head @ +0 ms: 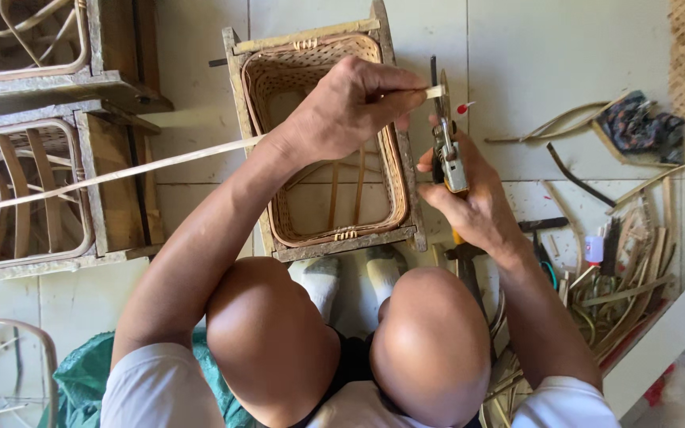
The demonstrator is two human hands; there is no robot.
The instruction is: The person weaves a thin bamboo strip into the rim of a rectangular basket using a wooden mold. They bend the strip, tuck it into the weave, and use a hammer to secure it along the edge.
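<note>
Left hand [342, 107] closed in a pinch on a long pale cane strip [120, 173], fingers curled, thumb and forefinger clamping it near its end. Strip runs from the pinch out past the left side of the woven basket [323, 71], crossing over the wooden frames [41, 190] stacked beside it; its short free end pokes past the fingertips toward the cutter blades

Right hand [473, 202] wrapped tight around the handles of metal pruning shears [445, 143], held upright just off the basket's right edge. Blade tips sit right at the strip's end; can't tell if blades are touching it or already closed on it

Basket: rectangular, open top, set in a rough wooden frame on the tiled floor, directly in front of the person's knees; socked feet [350, 277] touch its near edge. Left hand is over the basket's upper right corner

Right of the basket: loose pile of cane offcuts [620, 301], a dark hand tool [545, 225], small white bottle [594, 248], patterned cloth [644, 127] further out. Green sack [81, 372] behind the left elbow, well away from the basket
</note>
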